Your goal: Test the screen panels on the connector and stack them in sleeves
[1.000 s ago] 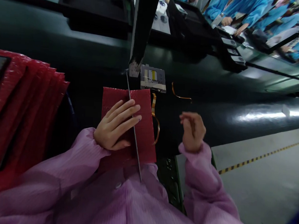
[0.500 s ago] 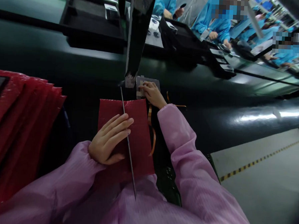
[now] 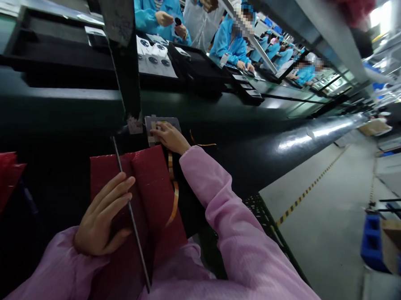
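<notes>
My left hand (image 3: 106,216) is open, its fingers stretched out and thumb apart, over a red plastic bag (image 3: 155,183). Its fingertips meet a thin, straight grey strip (image 3: 136,236) that shows as a narrow slanting line; whether it is a rod or a panel's edge I cannot tell. Farther ahead, my right hand (image 3: 169,136) reaches over a small flat grey box (image 3: 172,121) with pale and yellow pieces in it. Its fingers are bent close together at the box; what they pinch is hidden. Orange tape (image 3: 175,202) runs down beside the bag's right edge.
More red bags (image 3: 2,171) lie stacked at left. A dark post (image 3: 120,38) rises beyond the bag. Black trays (image 3: 64,49) and white boxes (image 3: 154,60) stand along the far side, where co-workers in blue sit. A perforated green crate edge (image 3: 261,211) is at right.
The view has swung right, so things sit farther left. The red bag now shows a crease and a dark gap along the strip. My right hand stays at the grey box.
</notes>
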{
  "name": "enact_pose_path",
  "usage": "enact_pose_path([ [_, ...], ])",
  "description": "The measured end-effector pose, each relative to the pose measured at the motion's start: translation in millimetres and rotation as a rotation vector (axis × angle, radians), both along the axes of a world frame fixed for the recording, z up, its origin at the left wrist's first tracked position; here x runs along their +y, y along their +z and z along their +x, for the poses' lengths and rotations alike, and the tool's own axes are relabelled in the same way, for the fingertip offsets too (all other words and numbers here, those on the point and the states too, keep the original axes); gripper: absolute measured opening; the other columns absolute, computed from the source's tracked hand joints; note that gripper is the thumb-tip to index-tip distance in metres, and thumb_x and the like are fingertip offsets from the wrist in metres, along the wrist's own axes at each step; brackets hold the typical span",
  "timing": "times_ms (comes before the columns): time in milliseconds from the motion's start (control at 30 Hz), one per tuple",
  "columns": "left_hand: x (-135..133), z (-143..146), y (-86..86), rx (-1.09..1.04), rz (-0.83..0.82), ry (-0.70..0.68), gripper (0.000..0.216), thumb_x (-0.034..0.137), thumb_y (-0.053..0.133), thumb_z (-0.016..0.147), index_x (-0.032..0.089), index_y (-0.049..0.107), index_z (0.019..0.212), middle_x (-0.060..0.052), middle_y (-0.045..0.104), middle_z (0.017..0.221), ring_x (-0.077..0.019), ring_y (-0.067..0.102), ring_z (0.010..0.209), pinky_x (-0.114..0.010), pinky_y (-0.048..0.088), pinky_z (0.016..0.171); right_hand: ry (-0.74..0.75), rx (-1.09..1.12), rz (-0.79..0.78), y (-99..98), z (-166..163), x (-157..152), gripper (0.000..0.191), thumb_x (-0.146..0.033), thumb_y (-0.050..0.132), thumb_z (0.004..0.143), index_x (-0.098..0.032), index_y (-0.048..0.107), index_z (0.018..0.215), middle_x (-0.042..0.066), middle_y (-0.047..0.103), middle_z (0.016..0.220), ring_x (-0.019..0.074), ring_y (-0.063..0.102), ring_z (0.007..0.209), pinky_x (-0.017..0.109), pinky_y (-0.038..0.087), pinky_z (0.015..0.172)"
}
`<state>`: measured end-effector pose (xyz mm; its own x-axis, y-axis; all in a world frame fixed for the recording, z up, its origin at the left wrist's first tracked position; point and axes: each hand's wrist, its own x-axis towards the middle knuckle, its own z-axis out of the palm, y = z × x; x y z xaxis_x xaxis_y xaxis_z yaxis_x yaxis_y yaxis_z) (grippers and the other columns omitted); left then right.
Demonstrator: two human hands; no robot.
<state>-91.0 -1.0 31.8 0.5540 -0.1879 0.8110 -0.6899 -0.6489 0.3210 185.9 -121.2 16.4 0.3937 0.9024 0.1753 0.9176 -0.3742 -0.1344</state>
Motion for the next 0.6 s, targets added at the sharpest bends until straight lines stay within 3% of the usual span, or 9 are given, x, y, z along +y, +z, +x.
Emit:
enact_pose_path([
  [100, -0.4, 1.5, 0.1, -0.003, -0.044, -0.042, 0.076, 0.035, 0.057, 0.082, 0.019, 0.032, 0.152, 0.001, 0.029, 0.160, -0.0197, 0.027, 0.149, -0.034, 0.024, 0.125, 0.002, 0.005, -0.019, 3.1, -2.2, 0.4, 0.037, -0.013, 0.041, 0.099, -0.017, 0.060, 0.130, 0.016, 0.046, 0.142, 0.0283, 0.045, 0.126, 0.045, 0.039, 0.105],
  [400, -3.0, 6.7, 0.2, -0.008, -0.048, -0.067, 0.075, 0.036, 0.054, 0.083, 0.019, 0.030, 0.152, 0.002, 0.027, 0.162, -0.0185, 0.024, 0.150, -0.031, 0.020, 0.126, 0.002, 0.055, 0.008, 3.9, -2.2, -1.8, 0.039, -0.009, 0.043, 0.096, -0.020, 0.060, 0.129, 0.012, 0.032, 0.157, 0.0290, 0.042, 0.132, 0.049, 0.037, 0.109],
  [533, -1.5, 5.9, 0.3, -0.012, 0.001, -0.085, 0.073, 0.039, 0.052, 0.087, 0.014, 0.030, 0.152, -0.003, 0.024, 0.162, -0.0220, 0.022, 0.151, -0.033, 0.019, 0.125, -0.007, 0.116, 0.068, 0.8, 2.0, -2.3, 0.041, -0.007, 0.044, 0.094, -0.020, 0.060, 0.129, 0.013, 0.032, 0.157, 0.0250, 0.043, 0.133, 0.046, 0.034, 0.112],
  [600, -0.6, 3.5, -0.1, 0.009, 0.047, -0.061, 0.073, 0.042, 0.052, 0.089, 0.013, 0.028, 0.152, -0.007, 0.023, 0.162, -0.0258, 0.021, 0.151, -0.040, 0.021, 0.125, -0.037, 0.146, 0.111, 4.2, 4.6, -1.5, 0.042, -0.006, 0.042, 0.093, -0.018, 0.058, 0.130, 0.015, 0.035, 0.154, 0.0236, 0.044, 0.132, 0.046, 0.033, 0.113],
])
